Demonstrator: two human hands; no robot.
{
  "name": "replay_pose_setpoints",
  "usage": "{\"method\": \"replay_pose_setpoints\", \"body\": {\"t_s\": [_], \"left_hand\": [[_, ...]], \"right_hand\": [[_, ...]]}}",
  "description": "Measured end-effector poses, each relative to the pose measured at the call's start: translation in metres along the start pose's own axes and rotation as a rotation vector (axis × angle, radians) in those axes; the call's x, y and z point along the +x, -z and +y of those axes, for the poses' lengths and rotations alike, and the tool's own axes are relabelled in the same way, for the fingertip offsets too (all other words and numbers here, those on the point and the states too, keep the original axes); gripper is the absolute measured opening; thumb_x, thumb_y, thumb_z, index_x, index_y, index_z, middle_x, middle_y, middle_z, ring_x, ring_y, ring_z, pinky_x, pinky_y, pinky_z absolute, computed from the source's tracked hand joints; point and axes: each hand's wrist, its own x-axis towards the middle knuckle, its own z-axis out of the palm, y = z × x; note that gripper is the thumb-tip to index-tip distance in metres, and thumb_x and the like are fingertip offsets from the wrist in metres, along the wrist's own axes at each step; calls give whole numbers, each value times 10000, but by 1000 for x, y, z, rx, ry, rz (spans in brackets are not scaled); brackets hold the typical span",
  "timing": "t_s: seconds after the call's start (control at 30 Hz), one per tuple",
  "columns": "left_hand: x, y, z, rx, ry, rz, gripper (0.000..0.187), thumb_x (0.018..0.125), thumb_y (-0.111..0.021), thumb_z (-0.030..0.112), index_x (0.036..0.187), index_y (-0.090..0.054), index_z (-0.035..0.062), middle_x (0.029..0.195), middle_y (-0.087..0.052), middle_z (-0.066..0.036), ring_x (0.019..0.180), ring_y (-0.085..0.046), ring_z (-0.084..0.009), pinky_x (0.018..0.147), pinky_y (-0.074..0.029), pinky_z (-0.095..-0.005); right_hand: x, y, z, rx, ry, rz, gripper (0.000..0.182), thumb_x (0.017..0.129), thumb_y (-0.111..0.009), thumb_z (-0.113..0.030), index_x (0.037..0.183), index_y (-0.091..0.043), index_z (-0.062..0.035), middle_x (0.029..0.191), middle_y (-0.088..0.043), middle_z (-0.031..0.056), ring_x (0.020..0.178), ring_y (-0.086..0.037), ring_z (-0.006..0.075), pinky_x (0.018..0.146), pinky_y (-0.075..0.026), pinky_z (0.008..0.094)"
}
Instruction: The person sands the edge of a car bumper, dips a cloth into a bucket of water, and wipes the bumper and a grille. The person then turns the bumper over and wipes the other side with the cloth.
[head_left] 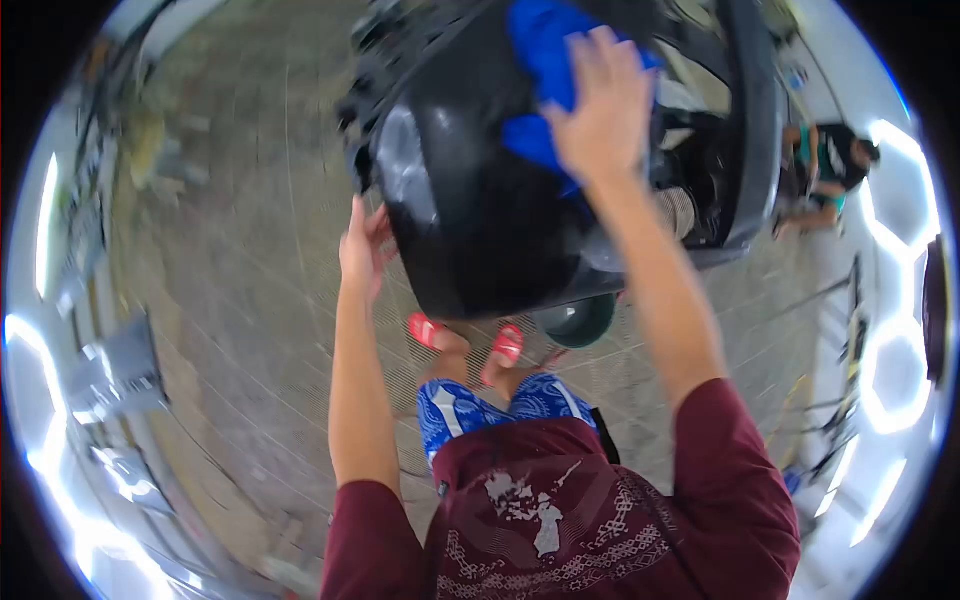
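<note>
Head view, looking straight down the body. We see a glossy black panel, apparently the curved bodywork of a vehicle, filling the upper middle of the frame, with a blue cloth lying on its upper surface. Our right hand rests flat on the cloth, fingers spread wide and pointing away from us, palm pressing down; it covers the cloth rather than gripping it, and blue shows past the fingertips and beside the wrist. The cloth therefore lies directly under this hand, with its longer run stretching from near the wrist up toward the far edge of the panel, roughly along the line of the forearm.

Our left hand is at the panel's near left edge, fingers lightly curled and touching or just beside the rim; whether it actually grips the edge we cannot tell, because the panel hides the fingertips. It holds nothing else.

The relation that matters: the right hand is on the cloth, the left is well apart from it, lower and to the left, so the right arm alone commands the cloth while the left appears to steady the panel.

Below the panel we see feet in red sandals on the paved floor, and a dark round object just beside the right foot. Another person sits far off at the right edge.
</note>
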Motion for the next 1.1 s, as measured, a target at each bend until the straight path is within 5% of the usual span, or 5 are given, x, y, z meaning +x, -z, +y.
{"method": "replay_pose_setpoints", "body": {"t_s": [0.3, 0.4, 0.57, 0.9, 1.1], "left_hand": [[-22, -37, -43, 36, 49, -6, 850, 1030, -360, 712, 1561, -408, 49, 1586, -452, -111, 1459, -407, -292, 1210, -292, -481], [-18, -17, -35, 140, 25, -81, 830, 1024, -377, 717, 1537, -442, 67, 1531, -501, -92, 1414, -441, -272, 1179, -333, -489], [-27, -18, -36, 212, -9, -142, 775, 1041, -351, 701, 1415, -554, 53, 1421, -587, -117, 1342, -521, -289, 1131, -408, -478], [-27, -10, -18, 420, -15, -294, 676, 1095, -299, 604, 1426, -537, 65, 1429, -554, -101, 1349, -508, -294, 1204, -375, -499], [-18, -3, -6, 350, 93, -182, 711, 1095, -262, 612, 1389, -584, 50, 1432, -595, -121, 1358, -531, -297, 1198, -386, -487]], "right_hand": [[-347, -10, -114, 170, -296, -141, 781, 686, -736, -467, 1444, -569, -383, 1561, -503, -9, 1320, -496, 231, 1040, -411, 509], [-299, 27, -22, 194, -694, 62, 1035, 531, -831, -512, 1494, -549, -260, 1630, -379, 183, 1475, -347, 452, 1129, -253, 747], [-319, 39, 166, 263, -1196, 910, 734, 903, -746, -292, 1501, -454, 17, 1574, -405, 276, 1450, -381, 445, 1211, -313, 481], [-346, -113, -245, 742, -2073, 1226, 766, 978, -657, -357, 1564, -351, 29, 1573, -421, 256, 1462, -392, 444, 1235, -282, 477], [-410, -73, -46, 761, -2221, 1006, 861, 971, -530, -625, 1425, -510, 106, 1422, -570, 326, 1358, -531, 428, 1161, -378, 469]]}}
